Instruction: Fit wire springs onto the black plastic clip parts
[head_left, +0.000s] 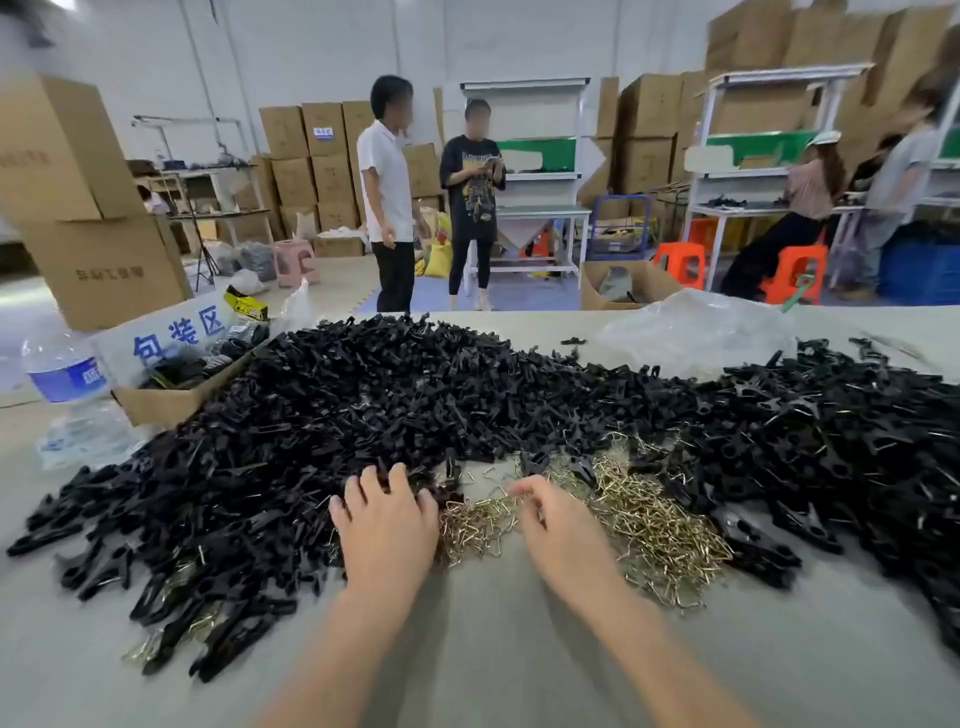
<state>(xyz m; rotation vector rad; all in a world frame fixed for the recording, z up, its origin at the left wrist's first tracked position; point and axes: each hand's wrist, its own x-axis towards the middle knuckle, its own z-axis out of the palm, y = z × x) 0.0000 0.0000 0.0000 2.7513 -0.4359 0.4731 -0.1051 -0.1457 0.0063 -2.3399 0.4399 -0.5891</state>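
Note:
A big heap of black plastic clip parts (363, 405) covers the middle and left of the table. A second black heap (831, 441) with wire showing on many pieces lies at the right. Between them spreads a pile of brass-coloured wire springs (654, 525). My left hand (387, 525) lies palm down with fingers spread, its fingertips on the edge of the black heap. My right hand (558, 530) hovers over the springs with its fingers curled downward; the fingertips are hidden, so I cannot tell whether they pinch a spring.
A cardboard box (171, 400) with a blue-lettered sign and a water bottle (67, 374) stand at the table's left. A crumpled clear plastic bag (696, 327) lies at the back right. Two people stand beyond the table; others sit at workbenches among stacked cartons.

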